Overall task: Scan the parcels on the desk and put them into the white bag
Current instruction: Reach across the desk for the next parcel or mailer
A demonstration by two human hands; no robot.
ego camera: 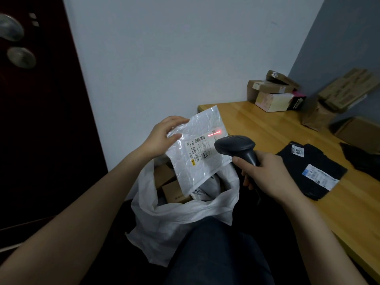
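Observation:
My left hand (162,136) pinches the top left corner of a white bubble mailer (197,153), holding it tilted above the open white bag (178,214). My right hand (265,173) grips a black barcode scanner (236,148) just right of the mailer's label. A red scan line glows on the mailer's upper right part, above the label. Inside the bag lie brown cardboard boxes (170,186) and a white parcel. A black flat parcel (312,169) with a white label lies on the wooden desk (257,124) to the right.
Stacked cardboard boxes (271,93) stand at the desk's far end by the wall, with more brown boxes (347,89) at the far right. Another dark parcel (362,157) lies at the right edge. A dark door (41,99) is at left. My knee (216,254) is below the bag.

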